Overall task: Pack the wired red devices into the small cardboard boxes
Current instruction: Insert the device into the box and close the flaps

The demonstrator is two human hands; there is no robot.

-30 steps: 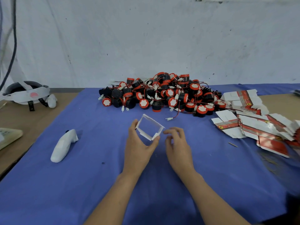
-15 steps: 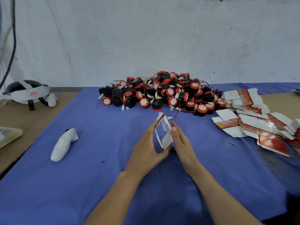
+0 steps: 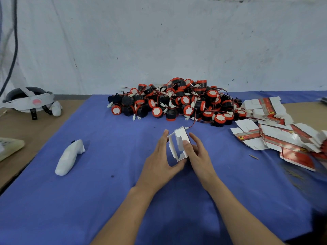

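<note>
Could read no text at all; made out only tiny blurred print on red bands of the flat cardboard boxes (image 3: 276, 137).

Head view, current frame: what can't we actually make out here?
All head view:
1. small cardboard box: far side hidden by the right hand and the box's own walls.
2. pile of red devices: lower ones buried, count unreadable.
3. flat box blanks: stack cut off by the right edge, print blurred.
4. pale object: cut off by the left edge, unidentifiable.

Device pile (image 3: 177, 103) sits behind the box (image 3: 180, 137); flattened boxes (image 3: 276, 137), seemingly overlapping, lie to its right.
</note>
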